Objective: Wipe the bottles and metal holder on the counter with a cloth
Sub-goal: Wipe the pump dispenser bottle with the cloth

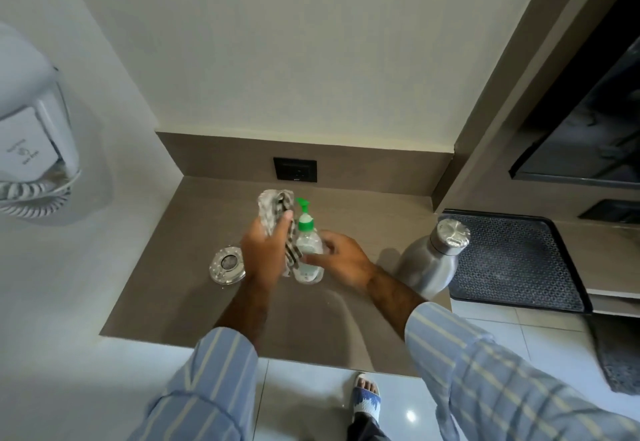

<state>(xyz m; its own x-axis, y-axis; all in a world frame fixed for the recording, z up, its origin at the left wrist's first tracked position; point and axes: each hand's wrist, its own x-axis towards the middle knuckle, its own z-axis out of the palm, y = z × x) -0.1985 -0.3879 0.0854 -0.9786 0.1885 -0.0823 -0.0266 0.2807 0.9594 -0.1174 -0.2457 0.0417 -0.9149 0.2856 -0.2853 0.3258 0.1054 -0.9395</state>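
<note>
I see my left hand (265,250) closed around a striped grey cloth (277,210), which bunches above the fingers and hangs down against the left side of a clear pump bottle (307,250) with a green top. My right hand (341,257) wraps the bottle's right side, fingers curled on it. The bottle stands on the brown counter (194,295). A round metal holder (227,265) sits just left of my left hand; a steel bottle (433,260) stands well to the right, beside a dark tray (519,260).
</note>
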